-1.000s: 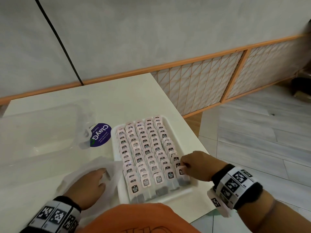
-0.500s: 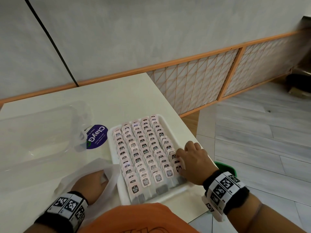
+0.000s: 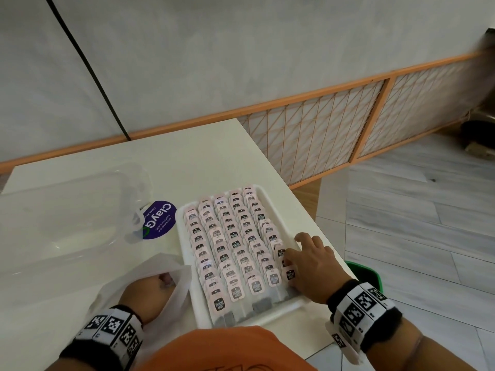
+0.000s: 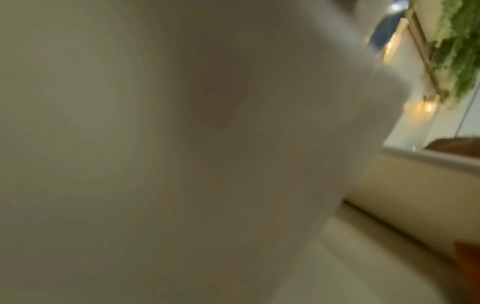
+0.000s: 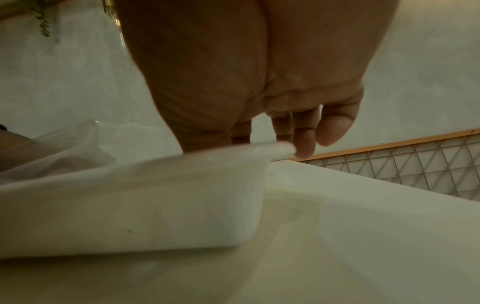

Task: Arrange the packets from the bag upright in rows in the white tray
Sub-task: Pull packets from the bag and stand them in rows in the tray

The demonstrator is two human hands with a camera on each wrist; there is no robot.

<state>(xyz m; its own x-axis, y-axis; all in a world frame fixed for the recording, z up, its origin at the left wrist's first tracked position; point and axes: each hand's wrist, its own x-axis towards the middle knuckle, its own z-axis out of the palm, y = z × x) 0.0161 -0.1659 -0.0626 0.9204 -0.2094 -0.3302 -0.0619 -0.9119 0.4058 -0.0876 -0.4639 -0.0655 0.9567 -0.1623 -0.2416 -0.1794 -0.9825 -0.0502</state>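
Note:
The white tray holds several rows of upright pink packets with dark labels. My right hand lies over the tray's right side, fingers stretched out and touching the tops of the rightmost row, the thumb on one packet there. In the right wrist view the fingers reach down past the tray's wall. My left hand is inside the white translucent bag left of the tray. The bag hides its fingers, and its film fills the left wrist view.
A clear plastic container lies at the left, with a round purple sticker beside the tray. The table's right edge runs close to the tray. A green object sits below that edge, and an orange lattice fence stands behind.
My right hand has slid a little farther along the rightmost row and its fingers have spread out flatter. The left hand stays in the bag.

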